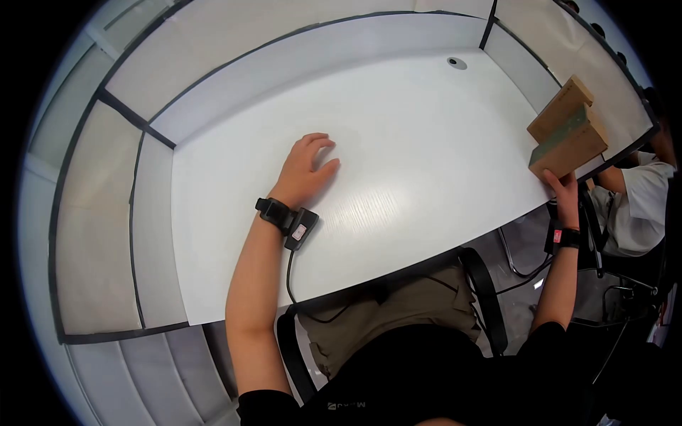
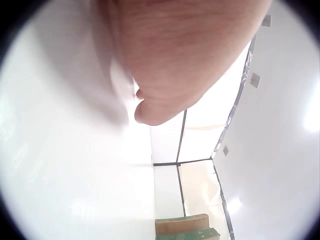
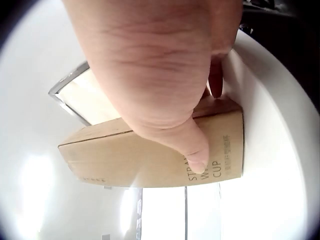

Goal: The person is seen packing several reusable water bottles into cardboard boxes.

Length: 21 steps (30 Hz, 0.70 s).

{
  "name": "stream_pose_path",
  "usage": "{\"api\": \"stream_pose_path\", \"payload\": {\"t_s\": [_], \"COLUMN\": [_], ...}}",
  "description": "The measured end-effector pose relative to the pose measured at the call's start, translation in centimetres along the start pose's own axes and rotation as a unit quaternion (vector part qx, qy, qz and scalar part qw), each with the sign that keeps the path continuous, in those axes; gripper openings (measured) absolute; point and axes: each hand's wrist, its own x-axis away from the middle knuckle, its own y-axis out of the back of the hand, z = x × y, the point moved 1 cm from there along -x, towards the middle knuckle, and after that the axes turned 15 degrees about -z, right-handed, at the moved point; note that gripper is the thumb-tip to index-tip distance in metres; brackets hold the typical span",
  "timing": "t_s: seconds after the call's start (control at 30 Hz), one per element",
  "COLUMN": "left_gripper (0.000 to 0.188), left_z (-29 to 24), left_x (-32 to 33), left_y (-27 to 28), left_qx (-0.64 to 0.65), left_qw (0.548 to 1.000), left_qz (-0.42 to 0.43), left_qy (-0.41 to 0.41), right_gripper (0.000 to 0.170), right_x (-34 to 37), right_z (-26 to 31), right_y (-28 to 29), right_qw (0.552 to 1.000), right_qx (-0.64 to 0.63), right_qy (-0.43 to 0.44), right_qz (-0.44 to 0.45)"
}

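In the head view, two brown cardboard boxes stand by the right wall of the desk. My right hand [image 1: 565,193] grips the nearer box [image 1: 577,149], which shows a green side, low down near the desk's right edge. The right wrist view has the thumb [image 3: 197,160] lying flat over printed lettering that includes "CUP" on this box [image 3: 140,157]; the other fingers are mostly hidden behind the hand. Right behind it stands the second box [image 1: 558,112]. My left hand [image 1: 304,170] is low over the middle of the desk, fingers loosely bent, nothing in it.
A white desk [image 1: 398,163] is bordered by low partition walls [image 1: 320,60] at the back and sides. A round cable hole [image 1: 457,63] is at the far right corner. Another person in a white shirt [image 1: 632,206] sits beyond the right edge. Cables run from both wrist cameras.
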Motion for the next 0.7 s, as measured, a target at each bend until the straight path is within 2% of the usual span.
{"api": "stream_pose_path", "payload": {"t_s": [0.2, 0.23, 0.33, 0.43, 0.5, 0.53, 0.57, 0.6, 0.63, 0.67, 0.7], "left_gripper": [0.036, 0.036, 0.035, 0.035, 0.035, 0.034, 0.034, 0.034, 0.034, 0.034, 0.034], "left_z": [-0.1, 0.0, -0.2, 0.0, 0.5, 0.6, 0.5, 0.4, 0.4, 0.4, 0.4], "left_x": [-0.1, -0.1, -0.1, -0.3, -0.2, -0.2, -0.3, -0.3, -0.2, -0.2, -0.2], "left_y": [0.0, -0.2, 0.0, 0.0, -0.2, -0.3, -0.2, -0.1, 0.0, 0.0, 0.1], "left_qx": [0.006, -0.001, -0.015, -0.013, -0.019, -0.020, -0.021, -0.023, -0.022, -0.013, -0.004], "left_qw": [1.000, 1.000, 1.000, 1.000, 0.999, 0.999, 0.999, 0.999, 0.999, 0.999, 1.000], "left_qz": [-0.001, -0.001, 0.002, 0.001, -0.006, -0.006, -0.004, -0.003, -0.001, 0.002, 0.003], "left_qy": [-0.002, -0.005, -0.008, -0.019, -0.031, -0.030, -0.028, -0.028, -0.032, -0.030, -0.029], "right_gripper": [0.053, 0.051, 0.049, 0.049, 0.050, 0.051, 0.054, 0.057, 0.063, 0.072, 0.078], "right_x": [-1.4, -2.2, -1.7, -2.3, -3.0, -2.8, -2.3, -1.9, -2.7, -2.8, -3.0], "right_z": [-2.1, -2.9, -1.6, -5.4, -7.6, -8.1, -7.0, -5.7, -6.2, -5.0, -4.0], "right_y": [3.3, 4.0, 3.7, 6.4, 9.3, 10.1, 10.5, 11.0, 13.1, 13.3, 13.0], "right_qw": [1.000, 1.000, 1.000, 0.995, 0.956, 0.916, 0.866, 0.797, 0.751, 0.779, 0.751], "right_qx": [-0.015, 0.015, 0.022, -0.063, 0.020, 0.062, 0.190, 0.312, 0.408, 0.402, 0.449], "right_qy": [0.005, 0.001, -0.001, 0.068, 0.166, 0.213, 0.242, 0.269, 0.297, 0.305, 0.354], "right_qz": [0.005, 0.010, 0.012, -0.041, -0.242, -0.335, -0.393, -0.441, -0.425, -0.372, -0.329]}}
